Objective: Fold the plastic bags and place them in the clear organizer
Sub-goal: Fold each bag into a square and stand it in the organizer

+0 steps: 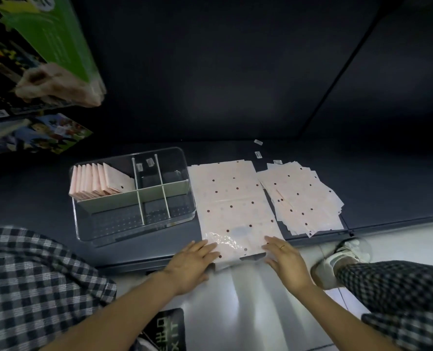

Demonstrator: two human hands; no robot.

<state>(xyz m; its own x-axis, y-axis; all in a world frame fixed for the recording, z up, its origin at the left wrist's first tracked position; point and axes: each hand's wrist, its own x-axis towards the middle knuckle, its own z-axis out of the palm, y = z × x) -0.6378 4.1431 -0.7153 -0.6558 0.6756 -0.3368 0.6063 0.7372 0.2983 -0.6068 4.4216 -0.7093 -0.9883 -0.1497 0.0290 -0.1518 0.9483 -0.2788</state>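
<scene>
A pale pink plastic bag with dark dots [231,201] lies flat on the dark shelf, its near edge at the shelf's front. My left hand [191,264] rests with straight fingers on the bag's near left corner. My right hand [286,262] lies flat at the near right corner, a ring on one finger. A loose pile of the same bags [302,198] sits to the right. The clear organizer [134,193] stands to the left, with several folded pink bags [96,182] upright in its back left compartment.
The dark shelf [387,178] ends at a front lip just past my hands; shiny floor lies below. Small labels [258,148] lie behind the bags. Boxed goods [38,133] and a wrapped bundle [58,84] sit at upper left. My checked trouser legs and a shoe [347,252] flank the scene.
</scene>
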